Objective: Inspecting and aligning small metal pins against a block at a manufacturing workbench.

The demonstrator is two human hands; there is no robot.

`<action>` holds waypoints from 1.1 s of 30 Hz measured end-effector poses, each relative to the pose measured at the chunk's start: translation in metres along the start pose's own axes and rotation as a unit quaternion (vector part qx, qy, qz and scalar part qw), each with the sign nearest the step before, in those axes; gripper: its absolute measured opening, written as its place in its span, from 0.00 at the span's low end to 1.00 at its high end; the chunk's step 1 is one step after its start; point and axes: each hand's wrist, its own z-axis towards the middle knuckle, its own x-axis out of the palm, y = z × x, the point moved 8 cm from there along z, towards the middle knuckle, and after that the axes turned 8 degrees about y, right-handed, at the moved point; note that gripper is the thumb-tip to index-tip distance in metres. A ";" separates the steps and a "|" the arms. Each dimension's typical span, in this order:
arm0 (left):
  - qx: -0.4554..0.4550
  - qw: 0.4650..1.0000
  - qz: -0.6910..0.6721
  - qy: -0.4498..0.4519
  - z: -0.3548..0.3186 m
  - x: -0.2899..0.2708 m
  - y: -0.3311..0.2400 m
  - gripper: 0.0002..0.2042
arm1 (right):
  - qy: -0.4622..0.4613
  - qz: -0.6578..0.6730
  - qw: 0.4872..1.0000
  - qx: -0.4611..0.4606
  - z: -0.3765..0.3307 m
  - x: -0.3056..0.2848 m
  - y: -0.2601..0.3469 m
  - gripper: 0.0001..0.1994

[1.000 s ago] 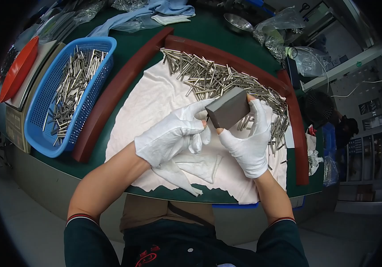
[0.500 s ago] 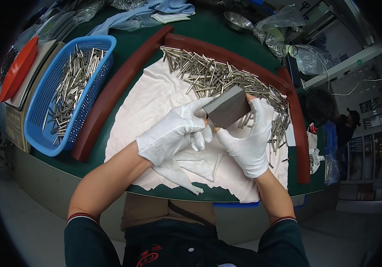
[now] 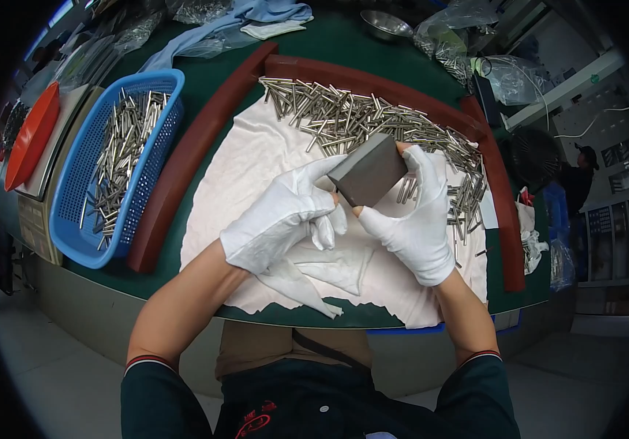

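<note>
Both my hands wear white gloves. My right hand [image 3: 411,219] grips a flat dark grey block [image 3: 368,169], thumb under its near edge and fingers along its right side. My left hand [image 3: 282,216] touches the block's left edge with thumb and forefinger; whatever it may pinch there is hidden. The block is tilted above a white cloth [image 3: 250,164]. Beyond it lies a heap of several short metal rods [image 3: 343,117], spreading along the right side of the cloth.
A curved brown rail [image 3: 186,157] borders the cloth on the green table [image 3: 215,80]. At the left is a blue basket [image 3: 84,183] with several rods, and beside it a red lid [image 3: 30,135]. Plastic bags and a metal bowl [image 3: 386,25] lie at the back.
The hands and the block have stayed in nearly the same place; the block has tilted slightly and my left fingers have shifted along its edge.
</note>
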 end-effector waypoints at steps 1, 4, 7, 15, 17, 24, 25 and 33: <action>-0.007 1.000 0.006 -0.002 0.000 0.001 0.000 0.32 | -0.010 0.013 1.000 0.010 0.000 0.000 -0.005 0.37; -0.006 0.999 -0.036 -0.001 0.002 0.002 -0.001 0.32 | -0.140 -0.142 0.965 -0.170 -0.010 -0.008 0.030 0.39; -0.010 0.994 -0.110 -0.021 0.000 -0.002 0.003 0.33 | -0.158 -0.132 0.950 -0.234 -0.015 -0.019 0.034 0.40; 0.029 0.999 -0.012 0.006 0.004 0.002 -0.007 0.31 | -0.217 -0.196 0.942 -0.166 -0.012 -0.051 -0.016 0.45; 0.005 0.984 0.145 -0.103 -0.001 -0.005 -0.025 0.26 | -0.222 -0.218 0.936 -0.165 -0.012 -0.059 -0.027 0.45; 0.063 0.544 0.785 -0.292 -0.027 -0.038 -0.079 0.06 | -0.270 -0.268 0.911 -0.159 -0.014 -0.079 -0.023 0.42; 0.010 0.533 0.796 -0.288 -0.024 -0.046 -0.074 0.04 | -0.266 -0.270 0.911 -0.164 -0.014 -0.079 -0.023 0.41; 0.021 0.514 0.810 -0.282 -0.035 -0.047 -0.080 0.06 | -0.274 -0.261 0.912 -0.158 -0.013 -0.088 -0.026 0.43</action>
